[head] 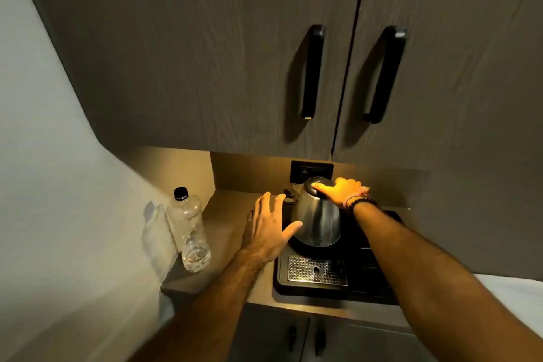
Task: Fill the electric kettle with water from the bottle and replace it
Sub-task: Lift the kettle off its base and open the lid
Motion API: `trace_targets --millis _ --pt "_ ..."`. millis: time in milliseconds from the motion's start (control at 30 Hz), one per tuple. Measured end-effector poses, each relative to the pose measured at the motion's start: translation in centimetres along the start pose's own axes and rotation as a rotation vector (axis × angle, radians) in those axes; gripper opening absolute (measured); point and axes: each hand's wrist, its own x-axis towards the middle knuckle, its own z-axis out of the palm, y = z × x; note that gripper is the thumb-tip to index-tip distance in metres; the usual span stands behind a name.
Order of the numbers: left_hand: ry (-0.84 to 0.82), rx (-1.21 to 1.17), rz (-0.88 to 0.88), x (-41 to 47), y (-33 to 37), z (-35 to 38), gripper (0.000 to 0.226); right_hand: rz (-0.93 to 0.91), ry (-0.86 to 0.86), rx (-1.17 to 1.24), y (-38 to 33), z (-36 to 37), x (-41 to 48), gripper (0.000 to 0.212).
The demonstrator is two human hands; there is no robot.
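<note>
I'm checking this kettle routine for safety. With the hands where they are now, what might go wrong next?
1. The right hand presses on the lid of the steel electric kettle, while the open left hand only hovers beside it; the kettle may tip on the black tray.
2. The clear plastic bottle looks nearly empty, so the kettle may end up underfilled.
3. The bottle stands close to the left forearm; pulling back might knock it over.

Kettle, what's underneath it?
The kettle sits on a black tray, with a metal drip grate in front. Its body covers whatever base is directly beneath. The right hand rests on its lid.
</note>
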Motion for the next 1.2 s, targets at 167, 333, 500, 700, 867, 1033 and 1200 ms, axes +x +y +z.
trace_targets --millis 167,333,500,700,867,1033,1200 --pt "-0.058 -0.093 -0.052 0.5 -0.8 1.8 0.087 0.021 -0.062 -0.045 0.3 -0.4 2.1 0.092" --pt "-0.215 -0.393 -0.149 2.2 0.7 3.8 0.106 -0.002 -0.045 -0.001 1.1 0.4 3.7 0.079" --pt "-0.229 -0.667 -0.248 4.4 3.1 4.6 0.11 -0.028 -0.091 0.271 2.1 -0.1 3.5 0.05" --pt "-0.262 -1.005 -0.479 6.5 4.2 4.7 0.115 0.129 -0.081 0.68 4.6 0.0 3.4 0.057" --pt "-0.276 -1.139 -0.515 6.9 4.8 4.4 0.11 0.094 -0.078 0.802 4.4 0.1 2.9 0.048" --pt "-0.229 -1.204 -0.493 6.7 5.1 4.8 0.11 0.091 -0.069 0.756 4.5 0.4 3.1 0.052" --pt "-0.104 -1.182 -0.496 6.6 4.8 3.9 0.112 0.024 -0.038 0.746 3.2 0.0 3.3 0.052"
